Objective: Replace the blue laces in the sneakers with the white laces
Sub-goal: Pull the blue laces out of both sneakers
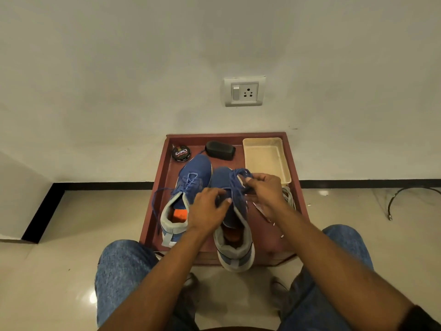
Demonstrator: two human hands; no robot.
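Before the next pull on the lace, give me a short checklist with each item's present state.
1. Right hand grips the bunched blue lace: ok.
2. Left hand steadies the right sneaker: ok.
3. Lace fully out of the eyelets: cannot tell, hands cover them.
4. Left sneaker unlaced: not ok, still laced.
5. White laces within reach on the red tray: ok.
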